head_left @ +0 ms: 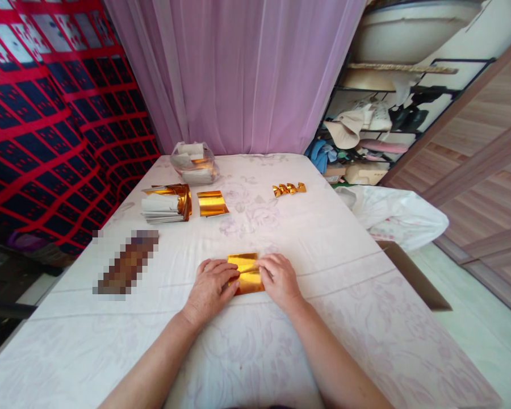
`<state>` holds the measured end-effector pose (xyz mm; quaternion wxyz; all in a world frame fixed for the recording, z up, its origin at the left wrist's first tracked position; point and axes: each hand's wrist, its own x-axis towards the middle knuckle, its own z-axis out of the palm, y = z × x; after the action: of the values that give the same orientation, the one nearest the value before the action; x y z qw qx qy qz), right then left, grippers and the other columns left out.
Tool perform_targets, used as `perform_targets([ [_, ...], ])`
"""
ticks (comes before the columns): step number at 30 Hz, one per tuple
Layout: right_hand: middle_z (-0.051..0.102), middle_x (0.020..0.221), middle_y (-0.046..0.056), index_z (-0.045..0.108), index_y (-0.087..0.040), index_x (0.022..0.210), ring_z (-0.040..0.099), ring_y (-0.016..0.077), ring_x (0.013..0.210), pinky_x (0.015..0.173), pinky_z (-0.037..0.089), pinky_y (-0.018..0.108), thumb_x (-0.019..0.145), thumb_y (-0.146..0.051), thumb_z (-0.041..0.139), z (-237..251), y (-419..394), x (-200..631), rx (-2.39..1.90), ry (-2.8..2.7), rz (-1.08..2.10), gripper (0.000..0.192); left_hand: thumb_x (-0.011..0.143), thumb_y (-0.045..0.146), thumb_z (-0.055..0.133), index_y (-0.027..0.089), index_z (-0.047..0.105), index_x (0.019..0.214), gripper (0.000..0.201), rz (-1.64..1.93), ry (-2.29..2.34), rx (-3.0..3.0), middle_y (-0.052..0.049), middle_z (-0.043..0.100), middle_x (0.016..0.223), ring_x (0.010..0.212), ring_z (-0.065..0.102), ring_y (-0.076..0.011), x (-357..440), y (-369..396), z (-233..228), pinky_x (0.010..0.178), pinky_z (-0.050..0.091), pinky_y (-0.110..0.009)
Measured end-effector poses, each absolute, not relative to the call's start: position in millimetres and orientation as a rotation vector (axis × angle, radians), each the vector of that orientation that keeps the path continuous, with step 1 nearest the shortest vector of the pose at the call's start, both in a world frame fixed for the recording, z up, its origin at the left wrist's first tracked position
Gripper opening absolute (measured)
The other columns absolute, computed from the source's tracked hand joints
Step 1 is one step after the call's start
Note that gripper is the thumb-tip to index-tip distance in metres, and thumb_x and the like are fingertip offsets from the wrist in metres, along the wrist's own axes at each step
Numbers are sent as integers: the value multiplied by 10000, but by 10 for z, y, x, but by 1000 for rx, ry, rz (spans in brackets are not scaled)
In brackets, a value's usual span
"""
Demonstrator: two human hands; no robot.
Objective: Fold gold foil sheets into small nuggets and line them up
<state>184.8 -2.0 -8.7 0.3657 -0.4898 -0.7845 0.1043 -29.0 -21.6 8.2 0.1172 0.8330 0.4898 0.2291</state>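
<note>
Left hand: your left hand [210, 284] lies flat, fingers pinning the gold foil sheet [246, 274].
Right hand: your right hand [280, 278] presses the sheet's opposite edge.
Tip: align edges before creasing on the tabletop [323, 238].

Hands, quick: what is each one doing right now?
Left hand: fingers flat, pressing on the left side of the gold foil sheet.
Right hand: fingers bent, pressing on the sheet's right edge; whether it pinches it cannot be told.

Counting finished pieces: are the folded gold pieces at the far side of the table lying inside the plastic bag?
No, the folded gold pieces lie bare on the tablecloth, well right of the plastic bag.
</note>
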Motion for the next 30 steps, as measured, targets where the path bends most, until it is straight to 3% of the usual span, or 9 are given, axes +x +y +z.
perform_targets([
  [3,718,930,33,689,-239,916,624,192,917,851,461,357,878,-163,490,-3,-69,1945,-1103,-2093,431,216,878,365,597,262,693,1077,244,647,1425,2435,-50,700,1166,1141,565,-267,-298,-237,92,1037,316,-528],
  [5,715,1016,44,690,-242,970,611,213,1020,931,447,403,866,-265,573,34,-101,2000,-1057,-2160,465,158,872,407,600,263,687,1101,284,646,1421,2430,-57,696,1172,1156,555,-271,-302,-246,94,1055,298,-536],
  [8,674,1170,77,673,-245,1089,552,269,1164,994,417,471,757,-401,719,36,-123,2052,-1036,-2252,452,370,872,454,591,259,687,1103,318,641,1412,2427,-64,695,1171,1162,551,-275,-308,-249,97,1065,289,-539],
  [10,668,1191,76,683,-252,1086,537,280,1190,1000,412,486,732,-394,751,15,-121,2063,-1051,-2275,437,387,871,478,585,254,688,1098,335,632,1402,2429,-66,694,1173,1164,553,-281,-311,-249,103,1062,290,-544],
  [14,715,1071,40,733,-271,938,588,243,1106,953,439,448,827,-264,676,-17,-96,2046,-1070,-2251,378,125,859,514,590,242,675,1115,383,623,1386,2431,-71,690,1182,1166,553,-293,-319,-247,113,1060,288,-558],
  [23,725,905,20,689,-234,853,636,180,894,842,425,351,911,-236,568,-51,-38,1926,-1203,-2186,303,134,921,372,526,245,702,937,218,653,1426,2372,-46,712,1124,1145,569,-258,-303,-220,85,1066,301,-533],
  [26,704,834,22,659,-220,807,618,182,830,791,400,336,915,-245,561,-46,-28,1874,-1275,-2186,266,148,896,299,550,247,669,1035,190,674,1460,2352,-47,714,1110,1138,576,-255,-284,-220,58,1063,312,-525],
  [30,664,779,32,627,-208,763,580,194,800,742,370,323,910,-262,566,-43,-22,1819,-1341,-2183,192,167,863,232,568,243,512,1282,423,711,1505,2350,-57,695,1131,1110,587,-240,-280,-239,24,1066,327,-512],
])
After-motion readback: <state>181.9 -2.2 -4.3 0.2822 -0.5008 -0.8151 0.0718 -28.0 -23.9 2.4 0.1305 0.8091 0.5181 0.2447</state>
